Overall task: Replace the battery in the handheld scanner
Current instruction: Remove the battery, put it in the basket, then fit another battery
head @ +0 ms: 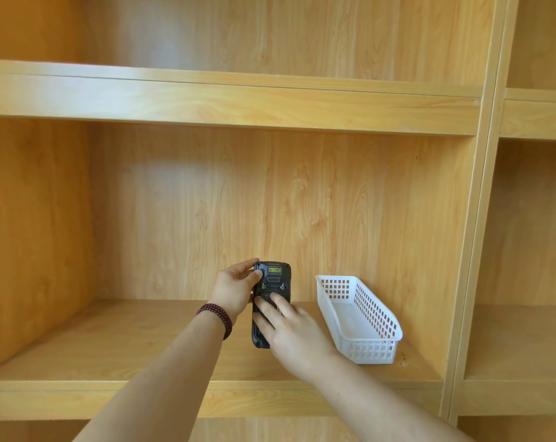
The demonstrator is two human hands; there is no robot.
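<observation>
On the wooden shelf (117, 342) in front of the person, the black scanner (271, 291) is held with its back side showing, and the left hand (235, 290) grips its top end, thumb and fingers curled around the upper left edge. The right hand (289, 330) lies over the lower half with its fingers (265, 309) straight and a little spread, pressing flat on the back cover and hiding most of it. Just to the right, a white basket (370, 347) with holes sits on the same shelf, not touching the scanner, and a dark bead bracelet (215, 317) wraps the left wrist.
</observation>
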